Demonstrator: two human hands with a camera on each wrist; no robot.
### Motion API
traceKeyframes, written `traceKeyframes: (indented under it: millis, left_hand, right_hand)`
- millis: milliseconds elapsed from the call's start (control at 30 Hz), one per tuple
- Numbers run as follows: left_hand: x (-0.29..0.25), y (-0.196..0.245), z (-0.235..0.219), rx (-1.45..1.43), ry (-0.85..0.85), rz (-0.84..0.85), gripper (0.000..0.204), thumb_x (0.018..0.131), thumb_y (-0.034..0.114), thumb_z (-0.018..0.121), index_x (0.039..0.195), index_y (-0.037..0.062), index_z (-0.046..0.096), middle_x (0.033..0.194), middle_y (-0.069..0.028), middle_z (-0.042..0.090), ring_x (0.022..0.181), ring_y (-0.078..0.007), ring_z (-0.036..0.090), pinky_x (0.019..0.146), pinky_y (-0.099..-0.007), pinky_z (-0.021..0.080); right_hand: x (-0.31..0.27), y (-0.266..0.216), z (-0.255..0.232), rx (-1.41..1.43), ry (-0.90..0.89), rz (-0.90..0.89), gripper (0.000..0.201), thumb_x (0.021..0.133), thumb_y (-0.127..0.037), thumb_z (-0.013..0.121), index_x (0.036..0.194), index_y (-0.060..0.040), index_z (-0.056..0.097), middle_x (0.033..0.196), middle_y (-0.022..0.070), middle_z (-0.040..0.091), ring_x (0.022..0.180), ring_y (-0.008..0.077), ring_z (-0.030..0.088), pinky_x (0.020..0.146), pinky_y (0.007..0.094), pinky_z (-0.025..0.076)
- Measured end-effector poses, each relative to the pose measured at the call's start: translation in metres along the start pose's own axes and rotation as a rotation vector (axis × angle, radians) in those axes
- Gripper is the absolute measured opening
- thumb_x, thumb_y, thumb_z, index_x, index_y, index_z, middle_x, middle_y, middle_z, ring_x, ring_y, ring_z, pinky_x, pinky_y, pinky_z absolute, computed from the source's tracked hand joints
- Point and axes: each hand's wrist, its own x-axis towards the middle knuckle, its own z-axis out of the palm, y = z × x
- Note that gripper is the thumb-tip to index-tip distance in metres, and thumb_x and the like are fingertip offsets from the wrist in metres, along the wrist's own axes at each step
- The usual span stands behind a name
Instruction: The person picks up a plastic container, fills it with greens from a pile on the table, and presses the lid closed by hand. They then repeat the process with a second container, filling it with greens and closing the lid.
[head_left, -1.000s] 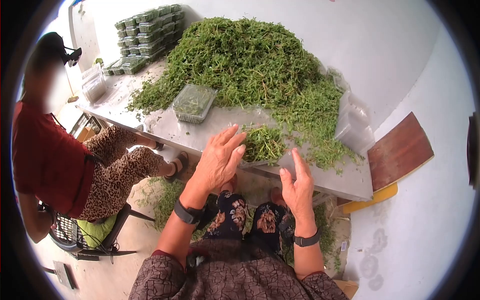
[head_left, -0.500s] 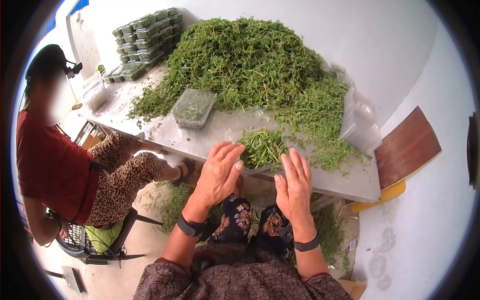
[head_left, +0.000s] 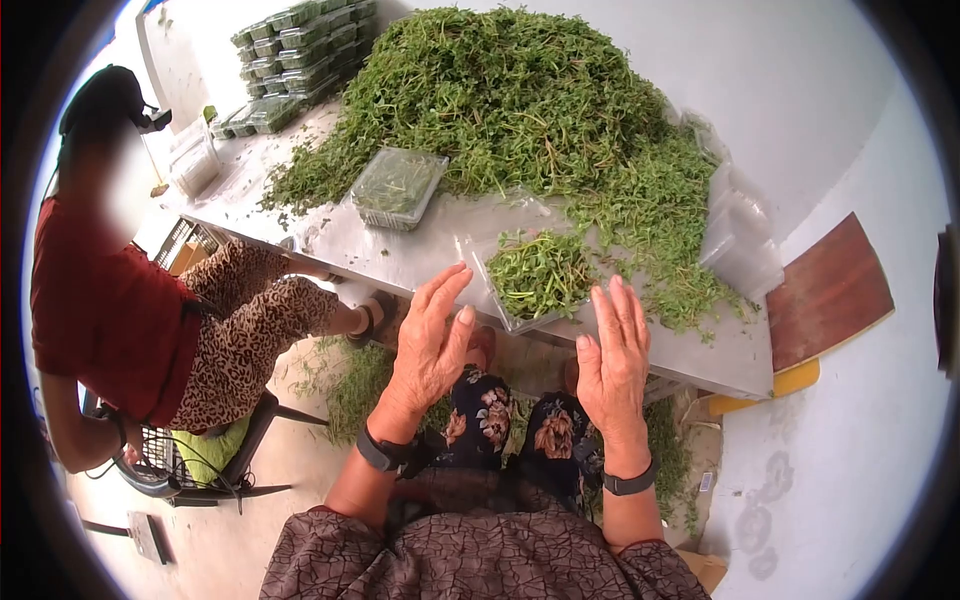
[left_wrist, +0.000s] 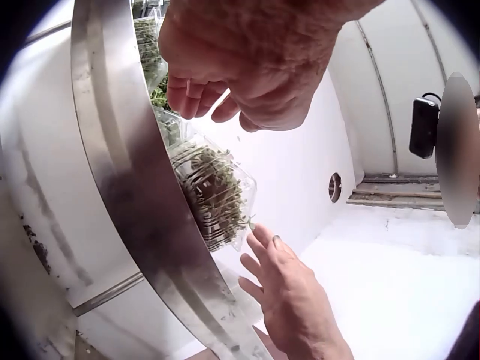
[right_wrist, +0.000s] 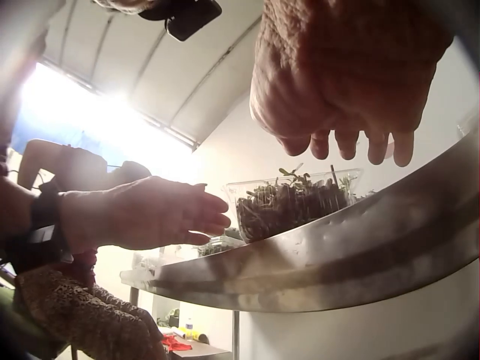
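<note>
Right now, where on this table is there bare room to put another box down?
Bare steel shows along the near edge, between the closed box and the open box of greens in front of the left hand and right hand. A smaller strip lies right of the open box. The herb pile and stacked boxes crowd the rest.

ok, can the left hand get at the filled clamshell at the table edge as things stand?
Probably yes. The left hand is open beside the clamshell of greens, which overhangs the table edge. Nothing lies between them; the right hand sits on the other side.
</note>
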Motion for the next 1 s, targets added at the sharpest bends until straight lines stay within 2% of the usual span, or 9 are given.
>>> traceKeyframes:
  millis: [33, 133, 300, 500, 667, 800, 833, 867, 1000]
  left_hand:
    - [-0.001, -0.002, 0.0, -0.001, 0.003, -0.028, 0.034, 0.097, 0.017, 0.048, 0.127, 0.0019, 0.053, 0.132, -0.0186, 0.051, 0.117, -0.0327, 0.053, 0.098, -0.0391, 0.041]
    - [0.006, -0.007, 0.004, -0.063, -0.001, -0.103, 0.035, 0.091, 0.008, 0.051, 0.126, 0.0054, 0.053, 0.129, -0.0197, 0.051, 0.114, -0.0372, 0.052, 0.093, -0.0402, 0.045]
    - [0.012, -0.014, 0.014, -0.014, -0.019, 0.001, 0.037, 0.087, 0.002, 0.053, 0.123, 0.0083, 0.055, 0.126, -0.0208, 0.051, 0.11, -0.0387, 0.053, 0.09, -0.0411, 0.046]
    - [0.004, 0.025, 0.012, -0.005, -0.044, -0.012, 0.029, 0.083, 0.004, 0.059, 0.112, 0.0052, 0.06, 0.111, -0.02, 0.057, 0.099, -0.0383, 0.057, 0.084, -0.0411, 0.048]
    - [-0.008, 0.043, 0.024, 0.043, -0.13, 0.081, 0.036, 0.082, 0.007, 0.063, 0.117, 0.0011, 0.056, 0.113, -0.0198, 0.057, 0.099, -0.0376, 0.057, 0.086, -0.0425, 0.048]
    - [-0.017, 0.023, 0.016, -0.07, 0.014, 0.022, 0.022, 0.086, 0.005, 0.059, 0.107, -0.0008, 0.059, 0.1, -0.0188, 0.061, 0.088, -0.0367, 0.06, 0.078, -0.0391, 0.05]
    - [-0.017, 0.019, 0.013, -0.095, 0.089, -0.092, 0.016, 0.087, 0.004, 0.057, 0.102, -0.0016, 0.059, 0.093, -0.018, 0.061, 0.083, -0.0343, 0.061, 0.074, -0.0359, 0.05]
    - [-0.018, 0.013, 0.012, -0.077, 0.162, -0.142, 0.017, 0.091, 0.002, 0.052, 0.106, -0.0005, 0.059, 0.089, -0.0116, 0.06, 0.081, -0.0205, 0.059, 0.072, -0.0305, 0.048]
    - [-0.006, 0.0, 0.004, 0.03, 0.246, -0.18, 0.024, 0.091, 0.0, 0.05, 0.115, 0.0003, 0.055, 0.099, -0.0109, 0.058, 0.089, -0.0178, 0.058, 0.075, -0.0286, 0.047]
  right_hand:
    - [-0.001, -0.002, -0.001, -0.017, 0.0, -0.007, 0.045, 0.088, -0.014, 0.056, 0.131, -0.0016, 0.051, 0.142, 0.0173, 0.042, 0.129, 0.0402, 0.038, 0.106, 0.0488, 0.032]
    - [-0.003, -0.007, -0.001, -0.039, -0.031, -0.033, 0.044, 0.087, -0.013, 0.058, 0.129, -0.0014, 0.053, 0.141, 0.0173, 0.044, 0.13, 0.0397, 0.038, 0.107, 0.0484, 0.032]
    - [0.002, -0.011, 0.001, -0.066, -0.063, -0.043, 0.043, 0.085, -0.012, 0.06, 0.126, -0.0021, 0.056, 0.139, 0.0174, 0.046, 0.13, 0.0407, 0.036, 0.107, 0.05, 0.031]
    - [0.012, -0.007, 0.002, -0.113, -0.077, -0.06, 0.042, 0.084, -0.015, 0.062, 0.124, -0.0016, 0.057, 0.136, 0.0207, 0.047, 0.13, 0.0413, 0.036, 0.106, 0.0511, 0.03]
    - [0.013, -0.005, 0.004, -0.106, -0.036, -0.029, 0.04, 0.085, -0.015, 0.062, 0.123, -0.0017, 0.058, 0.135, 0.0202, 0.048, 0.129, 0.0403, 0.037, 0.106, 0.0507, 0.029]
    - [0.004, -0.008, -0.007, -0.096, -0.005, -0.035, 0.039, 0.085, -0.017, 0.062, 0.121, -0.0022, 0.059, 0.135, 0.0195, 0.049, 0.129, 0.0389, 0.038, 0.106, 0.0498, 0.03]
    - [0.002, -0.01, -0.007, -0.096, 0.005, -0.05, 0.04, 0.082, -0.016, 0.066, 0.119, -0.0021, 0.061, 0.135, 0.0191, 0.049, 0.129, 0.0377, 0.038, 0.106, 0.0488, 0.031]
    - [0.001, -0.014, -0.007, -0.089, -0.002, -0.05, 0.04, 0.082, -0.016, 0.066, 0.119, -0.0021, 0.061, 0.135, 0.0191, 0.049, 0.129, 0.0377, 0.038, 0.106, 0.0488, 0.031]
    - [0.004, -0.026, -0.001, -0.052, 0.03, -0.092, 0.042, 0.073, -0.011, 0.074, 0.112, -0.003, 0.064, 0.132, 0.0181, 0.052, 0.126, 0.0371, 0.041, 0.104, 0.049, 0.034]
